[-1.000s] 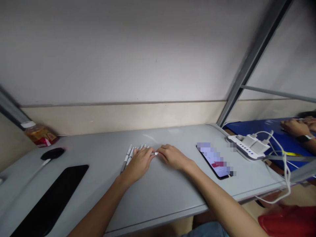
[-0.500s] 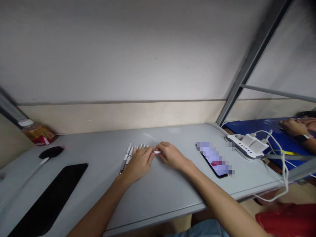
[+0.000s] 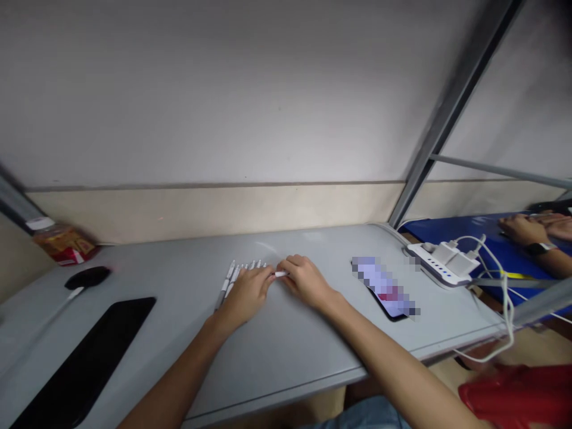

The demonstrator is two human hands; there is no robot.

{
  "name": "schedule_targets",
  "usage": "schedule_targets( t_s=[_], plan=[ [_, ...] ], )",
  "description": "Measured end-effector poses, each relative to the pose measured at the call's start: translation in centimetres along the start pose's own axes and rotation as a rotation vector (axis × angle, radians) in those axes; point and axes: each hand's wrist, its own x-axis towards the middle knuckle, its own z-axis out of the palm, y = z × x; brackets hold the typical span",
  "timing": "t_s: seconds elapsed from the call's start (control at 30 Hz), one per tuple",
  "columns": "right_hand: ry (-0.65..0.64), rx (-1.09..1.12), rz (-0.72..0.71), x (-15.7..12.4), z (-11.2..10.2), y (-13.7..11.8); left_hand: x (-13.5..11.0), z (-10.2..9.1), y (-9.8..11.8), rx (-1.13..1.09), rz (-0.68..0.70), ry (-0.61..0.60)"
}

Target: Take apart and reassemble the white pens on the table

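Note:
Above the grey table, a slim white pen (image 3: 281, 274) spans the gap between my hands; only its middle shows. My left hand (image 3: 246, 293) is closed on its left end with the fingertips. At the other end, the bent fingers of my right hand (image 3: 304, 280) pinch it. Several white and grey pens (image 3: 226, 282) lie side by side on the table, under and just beyond my left hand, which hides most of them.
A phone (image 3: 384, 289) with a lit screen lies right of my hands, near a power strip (image 3: 440, 265) with plugs and white cables. To the left are a black mat (image 3: 89, 357), a dark mouse-like object (image 3: 87, 277) and a bottle (image 3: 65, 243). Another person's hands (image 3: 527, 229) rest on a blue table.
The view has shifted slightly, so everything sits a little further left. Both hands keep hold of the pen in almost the same pose.

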Motion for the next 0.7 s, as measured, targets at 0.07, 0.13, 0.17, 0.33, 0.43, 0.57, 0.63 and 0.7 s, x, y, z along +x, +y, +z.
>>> schedule_targets(
  t_s=[0.07,0.13,0.17,0.33,0.43,0.57,0.63,0.7],
  plan=[
    [-0.027,0.021,-0.032,0.0,-0.1,-0.1,-0.1,0.1,-0.2,0.064,0.018,0.021],
    [-0.058,0.021,-0.052,0.0,0.0,-0.2,-0.1,0.3,-0.3,0.119,0.025,0.027],
    [-0.067,0.018,-0.058,0.0,0.0,-0.1,-0.2,0.3,-0.4,0.133,0.023,0.027],
    [-0.036,0.07,-0.085,0.1,0.1,0.4,-0.3,0.5,-0.3,0.082,0.011,-0.002],
    [-0.001,0.063,-0.057,0.1,0.2,0.8,-0.2,0.3,0.0,0.013,-0.01,-0.011],
    [0.047,0.047,0.019,0.0,0.2,1.3,-0.2,0.1,0.0,-0.074,-0.028,0.024],
    [0.074,0.081,0.042,0.0,0.0,1.7,-0.1,0.0,-0.2,-0.135,0.005,0.038],
    [0.107,0.165,0.079,0.1,-0.3,2.1,0.0,-0.1,-0.5,-0.194,0.024,0.056]
  ],
)
